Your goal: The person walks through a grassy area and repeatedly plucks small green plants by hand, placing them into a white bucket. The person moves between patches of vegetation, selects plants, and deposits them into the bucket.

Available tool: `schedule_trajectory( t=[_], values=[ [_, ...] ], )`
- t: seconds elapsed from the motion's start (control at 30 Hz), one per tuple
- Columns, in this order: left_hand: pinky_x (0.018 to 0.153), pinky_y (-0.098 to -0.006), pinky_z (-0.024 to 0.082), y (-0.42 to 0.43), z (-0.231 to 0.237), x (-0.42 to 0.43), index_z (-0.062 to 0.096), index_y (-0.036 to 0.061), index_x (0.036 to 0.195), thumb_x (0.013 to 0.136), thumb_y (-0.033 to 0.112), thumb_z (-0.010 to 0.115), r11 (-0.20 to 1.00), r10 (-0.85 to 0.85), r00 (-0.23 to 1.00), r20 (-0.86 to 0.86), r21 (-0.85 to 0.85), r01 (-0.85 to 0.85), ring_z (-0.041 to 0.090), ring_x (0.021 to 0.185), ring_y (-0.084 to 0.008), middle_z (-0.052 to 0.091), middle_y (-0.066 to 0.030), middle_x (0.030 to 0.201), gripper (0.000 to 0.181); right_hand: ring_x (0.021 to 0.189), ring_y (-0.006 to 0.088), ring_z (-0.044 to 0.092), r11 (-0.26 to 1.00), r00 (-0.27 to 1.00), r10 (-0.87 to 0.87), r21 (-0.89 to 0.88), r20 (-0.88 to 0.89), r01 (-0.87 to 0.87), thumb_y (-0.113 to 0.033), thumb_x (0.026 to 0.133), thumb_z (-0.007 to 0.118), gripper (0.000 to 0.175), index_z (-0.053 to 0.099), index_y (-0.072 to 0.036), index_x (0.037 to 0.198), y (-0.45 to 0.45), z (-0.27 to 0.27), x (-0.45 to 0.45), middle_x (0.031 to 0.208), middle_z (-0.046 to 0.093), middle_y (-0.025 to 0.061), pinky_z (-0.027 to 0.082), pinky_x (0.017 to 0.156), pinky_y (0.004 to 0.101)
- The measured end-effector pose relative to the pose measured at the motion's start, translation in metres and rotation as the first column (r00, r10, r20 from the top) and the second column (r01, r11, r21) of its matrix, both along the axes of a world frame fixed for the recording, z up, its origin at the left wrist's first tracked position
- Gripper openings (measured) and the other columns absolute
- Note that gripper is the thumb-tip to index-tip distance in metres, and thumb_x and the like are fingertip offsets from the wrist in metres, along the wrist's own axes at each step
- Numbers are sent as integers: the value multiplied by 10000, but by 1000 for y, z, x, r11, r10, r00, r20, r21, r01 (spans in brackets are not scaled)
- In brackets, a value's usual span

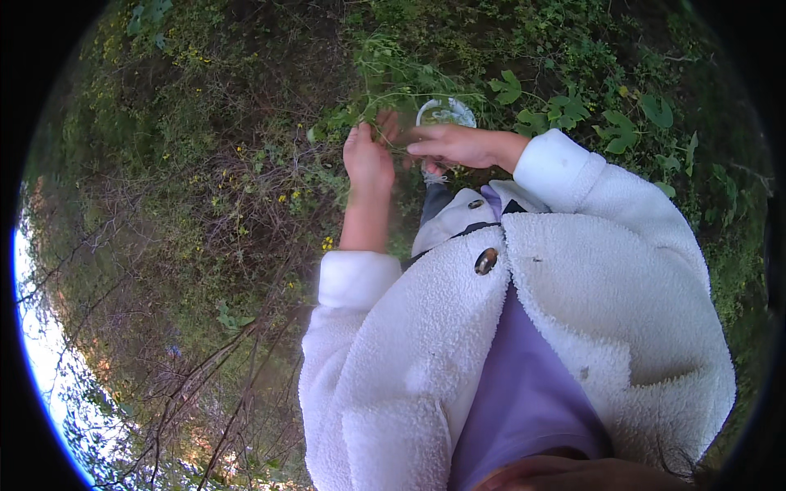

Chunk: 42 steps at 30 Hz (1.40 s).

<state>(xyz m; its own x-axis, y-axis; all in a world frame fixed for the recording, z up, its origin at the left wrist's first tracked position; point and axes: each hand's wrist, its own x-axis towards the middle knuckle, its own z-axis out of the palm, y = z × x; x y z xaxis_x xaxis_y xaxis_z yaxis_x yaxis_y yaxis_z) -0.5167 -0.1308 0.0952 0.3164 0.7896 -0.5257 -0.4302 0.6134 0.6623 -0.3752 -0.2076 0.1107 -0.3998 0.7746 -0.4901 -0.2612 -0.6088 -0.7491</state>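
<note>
My left hand (369, 156) is raised among the plants, with thumb and fingers pinched on a thin green leafy stem (368, 112). Just to its right, my right hand (457, 146) reaches in from the right with its fingers pointing left towards the stems. Its fingertips are blurred, so whether they grip anything is unclear. Beyond the right hand, partly covered by it, a round white container (447, 112) stands in the greenery with something greenish inside. Feathery green foliage (399, 67) spreads above both hands.
Lobed broad leaves (617, 132) grow to the right. Tangled dry twigs (270, 166) and small yellow flowers (327, 243) lie left of the hands. Bare branches (202, 374) cross the lower left. A shoe's laces (435, 178) show below the right hand.
</note>
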Motion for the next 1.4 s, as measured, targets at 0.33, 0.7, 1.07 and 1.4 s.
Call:
schedule_trajectory(
  t=[0.33, 0.7, 1.07, 1.4],
  values=[
    [383, -203, 160, 34, -3, -22, 446, 98, 821, 909, 129, 311, 953, 143, 973, 184, -289, -85, 238, 465, -74, 371, 22, 622, 164, 565, 65, 416, 976, 935, 148, 103, 321, -190, -262, 926, 360, 312, 545, -44, 801, -26, -17, -8, 640, 448, -26, 374, 525, 216],
    [375, -201, 150, 39, 10, -42, 415, 106, 756, 921, 181, 328, 969, 39, 982, 184, -246, 7, 201, 433, -61, 308, 41, 564, 201, 489, 78, 404, 994, 971, 94, 37, 218, -105, -270, 915, 377, 321, 519, -52, 728, -27, -25, 4, 595, 460, -10, 332, 451, 237],
    [376, -203, 150, 46, 0, -49, 428, 100, 775, 912, 148, 326, 964, 138, 990, -25, -227, -140, 217, 439, -57, 326, 42, 577, 178, 451, 30, 241, 972, 989, 42, -222, -144, -74, -241, 915, 375, 290, 456, -67, 697, -34, -21, 26, 618, 394, -21, 189, 394, 189],
    [365, -214, 203, 62, -29, -56, 427, 102, 795, 893, 114, 342, 980, 67, 972, -227, -170, -107, 275, 432, -64, 394, 20, 594, 130, 677, 71, 449, 926, 926, -375, 20, -51, 377, -180, 884, 456, 190, 513, -8, 943, 52, -6, -9, 835, 502, 27, 395, 615, 214]
  ],
)
